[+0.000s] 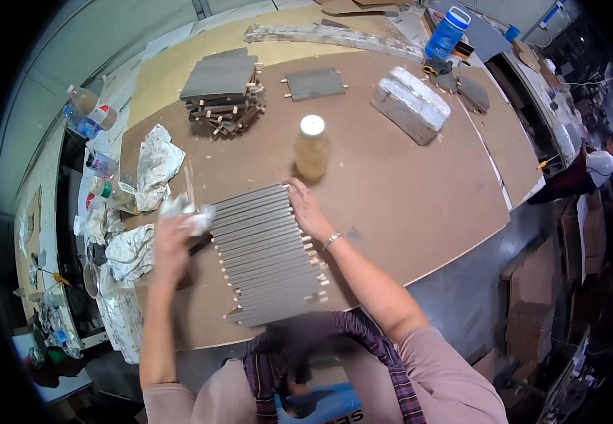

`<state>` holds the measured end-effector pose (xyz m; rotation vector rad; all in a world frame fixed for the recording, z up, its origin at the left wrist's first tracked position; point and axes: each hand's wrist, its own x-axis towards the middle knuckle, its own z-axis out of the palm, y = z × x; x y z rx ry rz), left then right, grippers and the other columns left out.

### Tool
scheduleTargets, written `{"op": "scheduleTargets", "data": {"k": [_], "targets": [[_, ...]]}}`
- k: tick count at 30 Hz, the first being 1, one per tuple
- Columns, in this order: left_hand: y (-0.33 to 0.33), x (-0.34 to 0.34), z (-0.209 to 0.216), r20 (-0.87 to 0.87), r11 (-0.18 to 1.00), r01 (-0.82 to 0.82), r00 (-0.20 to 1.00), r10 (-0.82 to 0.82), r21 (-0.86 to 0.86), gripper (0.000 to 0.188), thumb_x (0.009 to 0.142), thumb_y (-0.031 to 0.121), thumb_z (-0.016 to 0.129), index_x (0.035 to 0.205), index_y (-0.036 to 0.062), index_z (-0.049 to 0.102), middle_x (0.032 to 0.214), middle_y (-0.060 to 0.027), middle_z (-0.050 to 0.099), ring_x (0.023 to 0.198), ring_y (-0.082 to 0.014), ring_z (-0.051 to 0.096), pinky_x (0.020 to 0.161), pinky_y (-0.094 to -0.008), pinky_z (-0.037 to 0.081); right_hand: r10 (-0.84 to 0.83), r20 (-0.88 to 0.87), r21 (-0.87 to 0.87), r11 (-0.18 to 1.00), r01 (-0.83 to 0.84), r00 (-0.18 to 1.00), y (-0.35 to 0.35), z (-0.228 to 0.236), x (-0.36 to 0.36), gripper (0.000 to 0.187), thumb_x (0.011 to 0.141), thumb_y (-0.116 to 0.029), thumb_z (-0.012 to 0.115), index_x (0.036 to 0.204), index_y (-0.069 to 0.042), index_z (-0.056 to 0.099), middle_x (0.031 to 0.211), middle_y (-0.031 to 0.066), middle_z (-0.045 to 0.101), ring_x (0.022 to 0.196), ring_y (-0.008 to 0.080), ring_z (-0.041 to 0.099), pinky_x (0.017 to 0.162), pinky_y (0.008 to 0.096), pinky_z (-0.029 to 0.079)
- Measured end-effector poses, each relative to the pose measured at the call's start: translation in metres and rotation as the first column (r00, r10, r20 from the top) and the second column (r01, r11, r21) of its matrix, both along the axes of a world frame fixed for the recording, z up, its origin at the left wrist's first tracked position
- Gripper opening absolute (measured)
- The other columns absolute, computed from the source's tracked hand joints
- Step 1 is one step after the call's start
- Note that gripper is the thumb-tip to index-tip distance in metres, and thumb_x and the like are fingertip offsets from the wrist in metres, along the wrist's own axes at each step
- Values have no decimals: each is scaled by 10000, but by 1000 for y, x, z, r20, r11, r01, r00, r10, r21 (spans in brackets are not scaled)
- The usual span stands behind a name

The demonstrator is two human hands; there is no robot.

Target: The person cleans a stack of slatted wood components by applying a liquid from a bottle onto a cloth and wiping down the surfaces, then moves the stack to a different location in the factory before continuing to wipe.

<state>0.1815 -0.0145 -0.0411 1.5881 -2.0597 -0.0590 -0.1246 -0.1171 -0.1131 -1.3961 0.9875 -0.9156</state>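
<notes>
A row of thin grey boards point(264, 251), standing on edge and packed side by side, lies in front of me with pale wooden dowels sticking out at both sides. My right hand point(308, 212) rests against the right end of the far boards, fingers stretched out and touching them. At the left side, my left hand point(171, 244), blurred by motion, is closed on a crumpled white rag point(192, 215) beside the far left corner of the row. Just beyond the boards stands a jar of yellowish liquid point(311, 152) with a white cap.
A stack of grey boards with dowels point(218, 81) stands far left, near a single board point(313, 83). At the far right sit a white-wrapped block point(412, 104) and a blue bottle point(448, 34). Rags point(158, 166) and plastic bottles line the left edge. Another person point(596, 166) is at right.
</notes>
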Motion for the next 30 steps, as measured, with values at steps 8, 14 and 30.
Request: {"op": "scheduleTargets", "data": {"k": [8,14,30], "targets": [[153,-61,-13,-826,823,-130,-216,521,553,286,953,12,484,1227,-36,552,1148,-122,628,1011,-218,633,906,-352,513,132,143,99,984,-147,981,82,36,-56,642,1027,-433,308,1532,-69,151,1587,135,173,1473,254,127,1184,355,117],[148,-139,-38,-845,865,-81,-274,459,496,381,930,-46,431,1309,-11,434,1227,-124,572,1107,-210,573,990,-360,449,104,42,-132,987,-97,994,123,28,-49,582,1015,-355,389,1490,-36,282,1572,198,179,1473,306,125,1182,395,120],[-3,-175,21,-43,959,282,959,-281,30,392,740,81,690,1130,104,667,1186,-109,605,1093,-317,544,978,-435,410,59,238,-98,995,-36,969,-12,-39,0,469,1020,-344,425,1319,17,432,1268,150,522,1219,212,466,1087,325,321]]}}
